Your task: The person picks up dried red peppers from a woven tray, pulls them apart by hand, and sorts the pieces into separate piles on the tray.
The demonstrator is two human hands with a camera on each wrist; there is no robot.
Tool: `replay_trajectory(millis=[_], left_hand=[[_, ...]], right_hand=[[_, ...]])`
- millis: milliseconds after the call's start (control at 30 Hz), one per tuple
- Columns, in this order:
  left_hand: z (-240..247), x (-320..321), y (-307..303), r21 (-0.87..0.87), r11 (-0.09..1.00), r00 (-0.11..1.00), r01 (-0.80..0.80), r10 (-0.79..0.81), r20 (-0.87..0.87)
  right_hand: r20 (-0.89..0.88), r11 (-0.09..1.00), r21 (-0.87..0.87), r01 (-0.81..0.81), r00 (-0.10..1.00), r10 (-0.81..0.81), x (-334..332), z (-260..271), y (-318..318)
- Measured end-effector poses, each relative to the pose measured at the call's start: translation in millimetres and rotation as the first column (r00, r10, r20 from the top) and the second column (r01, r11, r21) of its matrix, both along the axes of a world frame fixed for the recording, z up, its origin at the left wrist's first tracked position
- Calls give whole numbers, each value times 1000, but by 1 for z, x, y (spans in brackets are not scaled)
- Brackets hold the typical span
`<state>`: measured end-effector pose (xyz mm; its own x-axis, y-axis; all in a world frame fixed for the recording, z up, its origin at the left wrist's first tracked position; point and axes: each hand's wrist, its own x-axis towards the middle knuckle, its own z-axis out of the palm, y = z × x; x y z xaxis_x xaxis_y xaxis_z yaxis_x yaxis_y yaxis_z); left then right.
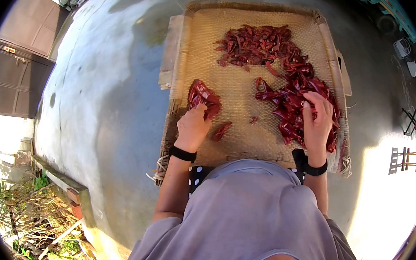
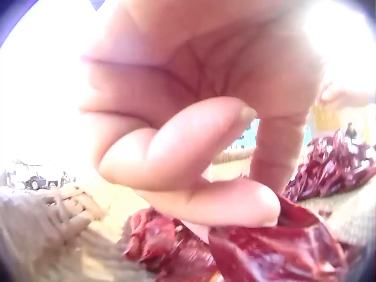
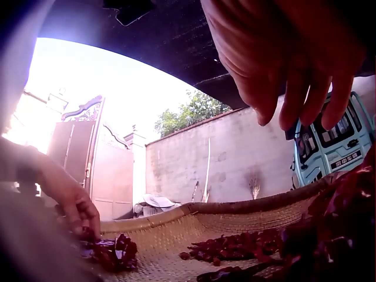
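Dried red chili peppers lie in several groups on a woven tray [image 1: 236, 107]. At the left, my left hand [image 1: 194, 126] pinches a dried chili pepper [image 2: 282, 244] between curled fingers and thumb, over a small pile of chili peppers [image 1: 203, 95]. My right hand [image 1: 318, 120] hovers at the larger, glossy heap of chili peppers [image 1: 289, 98] on the right. Its fingers [image 3: 294, 100] hang down loosely with nothing between them in the right wrist view. A darker, shrivelled batch of chili peppers [image 1: 255, 44] is spread at the far side.
A raised rim [image 1: 256, 2] borders the tray. A single chili pepper [image 1: 221, 131] and a small fragment [image 1: 253, 120] lie between the piles. Beyond are a teal truck [image 1: 384, 0], a small wooden chair [image 1: 402, 159], a metal gate [image 1: 15, 72] and plants [image 1: 56, 257].
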<state>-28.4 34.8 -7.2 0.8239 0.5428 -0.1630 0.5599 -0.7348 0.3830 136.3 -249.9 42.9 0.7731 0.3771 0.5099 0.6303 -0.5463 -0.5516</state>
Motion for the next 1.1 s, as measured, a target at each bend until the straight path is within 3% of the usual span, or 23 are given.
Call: replay_trajectory(millis=[33,67,133,167,233,267,367,400,500,533,600,633,667,800,900,1000,1100], left_hand=[[4,0,-2,-96,995,997,26,-19,69],[10,1,-5,-188,980,990,59,-32,139],[13,4,-12,-337,922,938,192,-72,339],[14,7,-18,-544,820,948,179,5,318],[21,18,-35,-863,485,967,140,121,225],[21,21,-43,-885,423,952,195,135,274],[22,25,-54,-884,445,967,144,125,221],[19,25,-54,-876,458,966,153,116,229],[21,23,-46,-851,510,956,123,169,239],[11,20,-40,-763,630,947,142,138,290],[-11,8,-21,-454,874,970,174,-72,233],[-9,7,-18,-269,940,971,209,-166,173],[-5,5,-17,-257,958,990,128,-141,-32],[-10,1,-28,-120,983,959,142,-166,-228],[-16,1,-28,-138,962,955,236,-256,-152],[-7,3,-39,-199,943,963,266,-268,19],[-1,12,-54,-327,857,918,397,-366,155]], right_hand=[[-24,998,13,-64,998,65,-4,0,8],[-219,983,101,-155,960,174,-10,-4,15],[-472,923,253,-289,796,378,-23,-12,30],[-538,886,307,-347,705,462,-28,-14,38],[-523,832,115,-543,679,515,-41,-20,52],[-580,820,161,-549,620,529,-45,-25,56],[-457,792,181,-583,663,593,-49,-37,61],[-488,806,205,-555,656,576,-49,-38,62],[-500,857,48,-514,730,466,-40,-34,51],[-463,886,4,-463,785,412,-37,-36,47],[-356,914,-143,-379,881,310,-28,-24,37],[-293,921,-211,-328,920,260,-24,-19,32],[-255,932,-252,-259,947,195,-22,-18,29],[-121,902,-398,-167,984,128,-7,-41,8],[-127,874,-457,-164,985,118,-11,-39,4],[-189,930,-271,-247,961,201,-16,-26,16],[-415,837,-110,-535,790,451,-27,-18,28]])
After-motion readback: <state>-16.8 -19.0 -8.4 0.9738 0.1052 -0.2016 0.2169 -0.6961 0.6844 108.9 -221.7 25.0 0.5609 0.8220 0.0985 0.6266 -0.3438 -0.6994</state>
